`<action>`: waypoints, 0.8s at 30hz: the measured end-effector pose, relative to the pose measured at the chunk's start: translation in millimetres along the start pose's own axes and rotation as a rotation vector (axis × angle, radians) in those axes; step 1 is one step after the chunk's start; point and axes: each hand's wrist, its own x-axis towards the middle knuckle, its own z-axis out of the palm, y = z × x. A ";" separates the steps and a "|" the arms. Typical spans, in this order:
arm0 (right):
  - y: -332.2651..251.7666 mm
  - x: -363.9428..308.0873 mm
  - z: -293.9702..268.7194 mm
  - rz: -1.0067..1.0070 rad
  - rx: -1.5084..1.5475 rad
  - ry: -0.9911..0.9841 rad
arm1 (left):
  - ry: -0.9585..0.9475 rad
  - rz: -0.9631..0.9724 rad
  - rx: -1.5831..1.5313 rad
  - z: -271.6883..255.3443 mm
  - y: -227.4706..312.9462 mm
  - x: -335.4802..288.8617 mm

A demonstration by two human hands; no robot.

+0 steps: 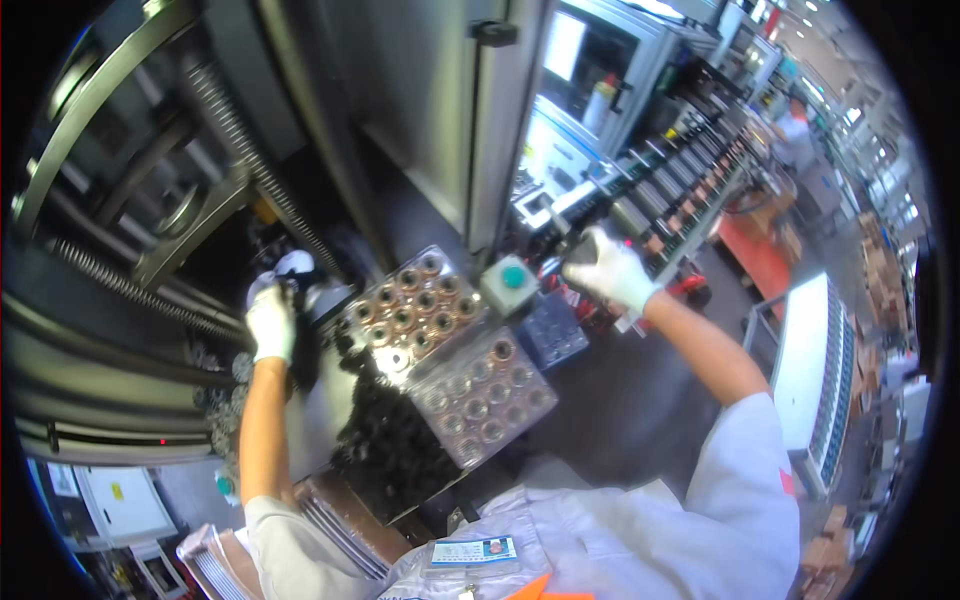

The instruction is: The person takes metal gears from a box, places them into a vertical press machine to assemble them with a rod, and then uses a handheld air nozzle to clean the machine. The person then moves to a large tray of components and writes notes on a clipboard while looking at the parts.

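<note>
My left hand (270,325), in a white glove, reaches in among the machine's parts at the left. Its fingers are closed at a small pale and dark piece, blurred and partly hidden. My right hand (617,272), also gloved in white, is raised at the right, beside the conveyor. Its thumb and fingers close around a dark grey rounded part (580,257). Between my hands lies a transparent plastic tray (447,262) holding several copper-coloured rings with dark centres. Nearer me, a second transparent tray (470,455) shows mostly bare round pockets and one copper-coloured ring (502,350).
A grey box with a green button (513,276) stands beyond the trays. Small black pieces (395,430) lie heaped left of the nearer tray. Coil springs (240,140) and metal bars surround my left arm. The conveyor (670,190) carries dark blocks; a co-worker (795,135) is far right.
</note>
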 end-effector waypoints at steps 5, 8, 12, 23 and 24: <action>71.4 52.9 -19.5 0.099 -0.172 0.063 | -0.084 0.014 -0.288 7.5 -3.9 13.1; 95.0 79.4 -13.2 0.155 -0.140 -0.084 | -0.133 -0.063 -0.280 13.4 -2.8 15.7; 118.8 97.0 2.9 0.075 0.024 -0.209 | -0.227 -0.213 -0.239 3.4 12.0 16.1; 44.9 -11.2 1.0 -0.356 0.226 0.144 | -0.217 0.088 0.081 -2.1 32.3 -2.1; 7.5 -28.7 13.2 -0.420 0.234 0.049 | -0.257 0.047 0.089 0.2 33.3 -4.9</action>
